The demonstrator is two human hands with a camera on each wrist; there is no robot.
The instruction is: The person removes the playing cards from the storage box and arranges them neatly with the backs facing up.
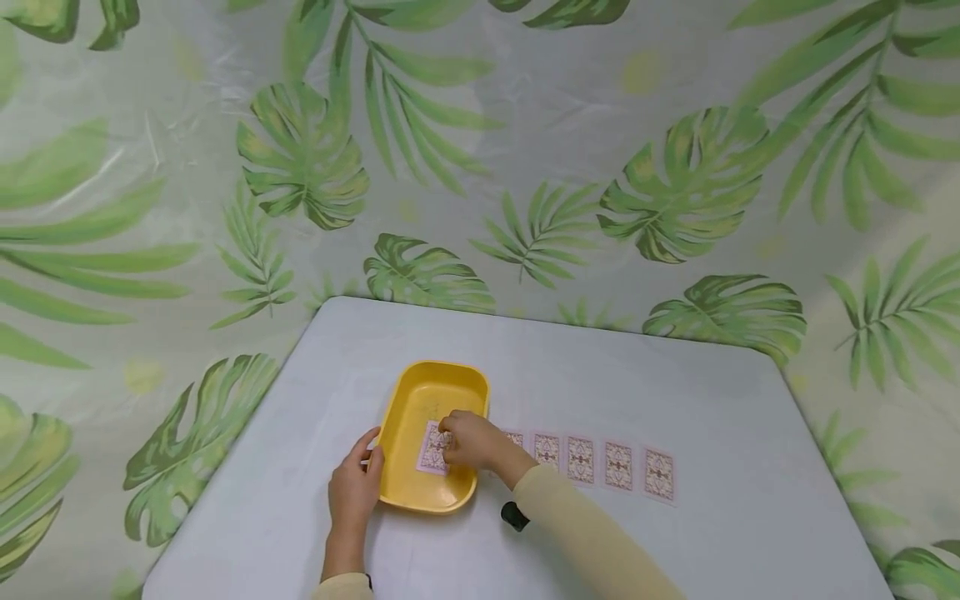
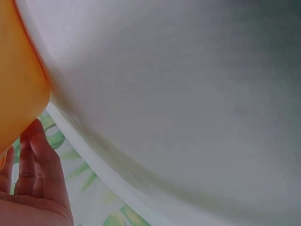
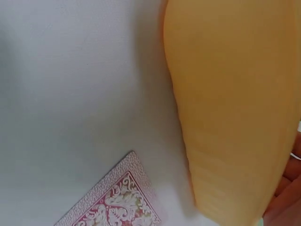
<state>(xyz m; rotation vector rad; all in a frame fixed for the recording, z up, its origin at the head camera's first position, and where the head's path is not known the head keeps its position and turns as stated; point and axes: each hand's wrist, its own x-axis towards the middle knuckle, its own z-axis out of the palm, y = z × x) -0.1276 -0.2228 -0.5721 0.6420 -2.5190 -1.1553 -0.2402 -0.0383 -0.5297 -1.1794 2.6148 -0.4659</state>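
Observation:
A yellow plastic tray point(image 1: 426, 492) with raised sides stands on the table. My left hand point(image 1: 355, 490) grips its left rim; in the left wrist view the fingers point(image 2: 47, 162) lie against the outer wall. Over the tray's right side reaches my right hand point(image 1: 474, 442), its fingertips pinching the right edge of a playing card point(image 1: 432, 454). The card is back up, with a red and white pattern, low inside the tray. In the right wrist view the tray's outer wall point(image 3: 230, 103) hides most of the right hand's work.
Several patterned cards lie back up in a row to the right of the tray, among them one card point(image 1: 581, 459) mid-row and the end card point(image 1: 659, 475). A small black object point(image 1: 514, 516) shows beside the right sleeve. Behind the white table point(image 1: 570, 367) hangs a leaf-print sheet point(image 1: 525, 150).

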